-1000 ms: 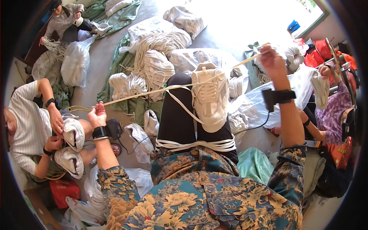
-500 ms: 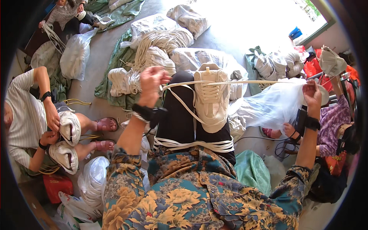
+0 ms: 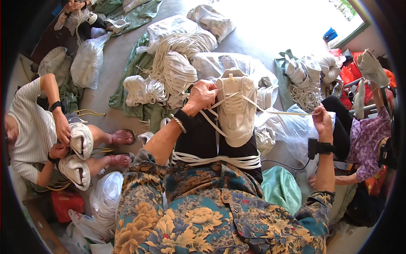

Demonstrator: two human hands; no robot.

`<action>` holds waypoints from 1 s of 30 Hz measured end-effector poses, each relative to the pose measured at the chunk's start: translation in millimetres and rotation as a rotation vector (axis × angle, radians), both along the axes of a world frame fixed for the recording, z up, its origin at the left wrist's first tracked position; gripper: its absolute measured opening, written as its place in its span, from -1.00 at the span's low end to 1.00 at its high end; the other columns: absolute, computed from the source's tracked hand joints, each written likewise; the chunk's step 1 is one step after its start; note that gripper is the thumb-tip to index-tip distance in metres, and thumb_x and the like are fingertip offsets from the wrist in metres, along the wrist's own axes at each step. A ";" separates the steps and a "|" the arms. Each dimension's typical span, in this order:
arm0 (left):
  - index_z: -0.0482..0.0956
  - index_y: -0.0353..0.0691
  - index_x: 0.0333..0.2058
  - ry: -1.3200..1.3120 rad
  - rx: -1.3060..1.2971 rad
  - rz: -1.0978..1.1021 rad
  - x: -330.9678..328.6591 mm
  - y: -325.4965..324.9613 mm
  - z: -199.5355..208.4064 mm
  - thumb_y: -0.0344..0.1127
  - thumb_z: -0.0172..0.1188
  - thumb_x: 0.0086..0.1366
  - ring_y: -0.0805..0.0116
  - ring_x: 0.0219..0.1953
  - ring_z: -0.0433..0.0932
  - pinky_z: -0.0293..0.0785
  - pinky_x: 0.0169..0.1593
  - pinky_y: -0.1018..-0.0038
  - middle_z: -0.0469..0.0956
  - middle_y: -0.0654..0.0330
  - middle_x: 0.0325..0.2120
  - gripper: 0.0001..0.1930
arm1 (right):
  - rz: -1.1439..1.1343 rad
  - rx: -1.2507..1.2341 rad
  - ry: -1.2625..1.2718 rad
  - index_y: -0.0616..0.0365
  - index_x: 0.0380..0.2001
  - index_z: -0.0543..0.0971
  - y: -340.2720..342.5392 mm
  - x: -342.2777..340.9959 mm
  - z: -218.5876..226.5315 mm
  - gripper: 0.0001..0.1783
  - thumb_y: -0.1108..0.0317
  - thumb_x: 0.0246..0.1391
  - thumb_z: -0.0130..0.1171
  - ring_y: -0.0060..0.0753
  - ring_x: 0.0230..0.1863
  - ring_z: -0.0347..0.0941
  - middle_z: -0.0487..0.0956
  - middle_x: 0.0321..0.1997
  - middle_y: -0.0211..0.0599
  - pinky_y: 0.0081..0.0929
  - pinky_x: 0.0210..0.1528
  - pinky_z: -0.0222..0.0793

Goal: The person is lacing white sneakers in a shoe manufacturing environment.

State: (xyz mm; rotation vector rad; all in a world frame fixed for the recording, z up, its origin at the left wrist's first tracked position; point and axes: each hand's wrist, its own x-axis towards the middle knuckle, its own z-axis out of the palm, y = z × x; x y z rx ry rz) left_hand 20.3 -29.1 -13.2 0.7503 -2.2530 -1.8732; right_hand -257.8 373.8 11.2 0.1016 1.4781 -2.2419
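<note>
A white sneaker (image 3: 235, 111) stands sole-down on my black-trousered knees, toe pointing away from me. My left hand (image 3: 202, 96) is closed on the shoe's left side near the eyelets, where a flat white lace (image 3: 270, 111) crosses. My right hand (image 3: 323, 122) pinches the far end of that lace, pulled out taut to the right. A bundle of loose white laces (image 3: 215, 160) lies across my lap below the shoe. Both wrists wear black bands.
Heaps of white laces (image 3: 177, 67) and plastic bags lie on the grey floor ahead. At left a person in a striped shirt holds two white shoes (image 3: 78, 156). At right another person in purple (image 3: 368, 127) sits beside more lace bundles (image 3: 304, 80).
My left hand has come in from the far left to the shoe's side. My right hand dropped lower and nearer, still pulling the lace out to the right.
</note>
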 end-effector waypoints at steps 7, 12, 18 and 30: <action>0.47 -0.30 -0.67 -0.084 -0.035 0.013 -0.7 -2.9 2.2 -0.45 -0.06 -0.11 0.49 -0.82 0.42 0.32 -0.77 0.59 0.44 0.23 -0.81 -0.87 | 0.345 0.335 0.365 0.22 -0.29 0.48 -131.5 74.2 9.4 -0.83 0.38 0.06 0.07 -0.58 -0.46 0.43 0.52 -0.47 -0.38 -0.62 -0.33 0.39; 0.47 -0.30 -0.64 -0.118 -0.055 -0.040 -3.8 -2.9 6.3 -0.43 -0.04 -0.05 0.54 -0.82 0.39 0.30 -0.77 0.63 0.43 0.25 -0.81 -0.88 | 0.501 0.547 1.036 0.26 -0.41 0.56 -219.3 114.3 9.8 -0.86 0.41 -0.04 0.14 -0.51 -0.39 0.45 0.55 -0.45 -0.30 -0.54 -0.30 0.32; 0.51 -0.31 -0.58 0.009 -0.506 0.034 -19.1 3.6 -14.3 -0.35 0.01 -0.02 0.24 -0.72 0.46 0.38 -0.62 0.42 0.47 0.07 -0.74 -0.84 | 0.593 0.840 1.705 0.16 -0.58 0.55 -286.9 154.2 5.1 -0.87 0.35 -0.15 0.06 -0.19 -0.19 0.36 0.50 -0.39 -0.24 -0.22 -0.10 0.16; 0.50 -0.12 -0.23 0.377 -0.921 -0.261 -6.8 -30.4 0.6 -0.44 0.24 -0.10 0.05 -0.17 0.38 0.32 -0.08 0.28 0.41 0.08 -0.29 -0.64 | 0.656 0.836 1.593 0.12 -0.53 0.55 -287.7 153.1 -8.6 -0.89 0.34 -0.15 0.12 -0.23 -0.20 0.36 0.47 -0.43 -0.33 -0.29 -0.14 0.20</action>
